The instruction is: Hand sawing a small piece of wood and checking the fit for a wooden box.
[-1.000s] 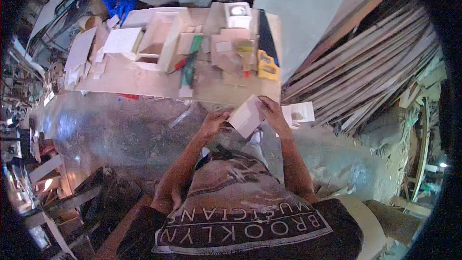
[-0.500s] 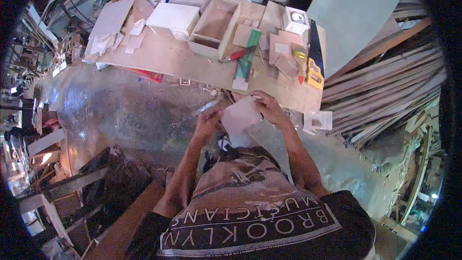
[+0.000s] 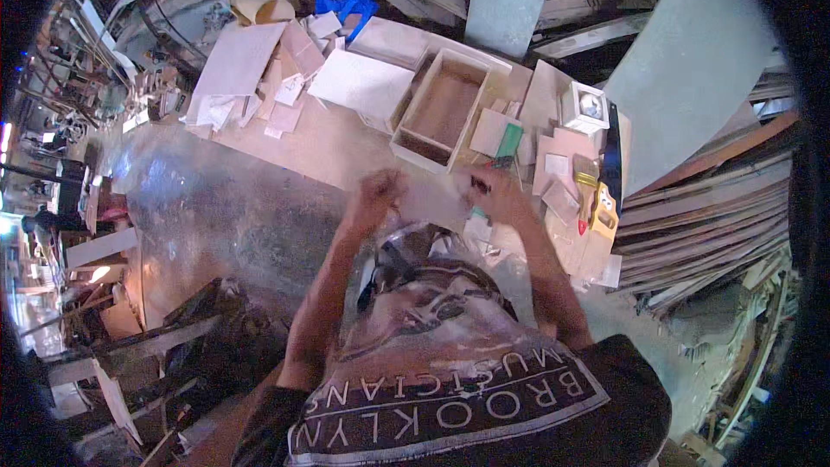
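Lying between the two hands is a pale, thin panel (image 3: 432, 201), four-sided as it seems, with a plain face; it is blurred, so I cannot tell its long axis. The left hand (image 3: 380, 195) has its fingers curled and appears closed on the left edge; the right hand (image 3: 501, 195) is bent similarly and appears to pinch the right edge, although its fingertips are not clear. Just beyond, on the far side, an open wooden box (image 3: 419, 156) rests on the counter (image 3: 322, 145), its long axis going away from the person and leaning to the right; neither hand is clearly nearer to it. Its walls are straight and light, its floor is brownish, and a divider makes a small compartment at the near end. To its left is a smooth white box (image 3: 361, 82); to its right, a flat green piece (image 3: 508, 141) and a yellow-handled saw (image 3: 603, 207).
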The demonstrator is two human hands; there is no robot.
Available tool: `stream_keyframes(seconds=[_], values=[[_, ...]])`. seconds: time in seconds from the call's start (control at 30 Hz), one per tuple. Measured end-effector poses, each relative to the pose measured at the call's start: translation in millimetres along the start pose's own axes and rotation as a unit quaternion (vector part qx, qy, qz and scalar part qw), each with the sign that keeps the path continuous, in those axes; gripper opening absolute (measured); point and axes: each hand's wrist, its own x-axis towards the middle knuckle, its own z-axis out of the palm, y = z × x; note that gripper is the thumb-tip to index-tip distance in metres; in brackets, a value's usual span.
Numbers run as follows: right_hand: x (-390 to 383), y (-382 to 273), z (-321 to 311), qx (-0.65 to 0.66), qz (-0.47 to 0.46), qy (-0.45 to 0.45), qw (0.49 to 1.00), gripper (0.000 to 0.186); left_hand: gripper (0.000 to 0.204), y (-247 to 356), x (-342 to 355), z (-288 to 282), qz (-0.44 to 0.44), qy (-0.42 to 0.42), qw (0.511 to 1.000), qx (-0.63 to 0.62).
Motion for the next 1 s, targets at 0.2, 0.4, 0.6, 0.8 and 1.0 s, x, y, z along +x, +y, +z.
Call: stream_keyframes(seconds=[0.2, 0.4, 0.6, 0.8, 1.0], values=[[75.4, 2.3, -32.1, 0.09, 0.105, 0.0, 0.99, 0.023, 0.022, 48.1, 92.5, -31.2, 0.093, -0.035, 0.991, -0.086], [106.7, -11.6, -26.7, 0.033, 0.138, 0.161, 0.977, 0.019, 0.029, 33.2, 178.9, -62.2, 0.135, -0.157, 0.977, -0.05], [114.6, -47.7, 19.4, -0.115, 0.161, 0.265, 0.944, 0.01, 0.033, 72.4, 189.3, -42.6, -0.04, -0.209, 0.949, -0.232], [135.2, -64.4, 54.6, -0.16, 0.072, 0.306, 0.936, 0.014, 0.022, 67.5, 205.7, -42.0, -0.074, -0.253, 0.95, -0.165], [110.6, -29.7, 24.7, 0.018, 0.234, 0.378, 0.895, 0.021, 0.023, 66.9, 229.1, -44.1, 0.032, -0.229, 0.972, -0.029]])
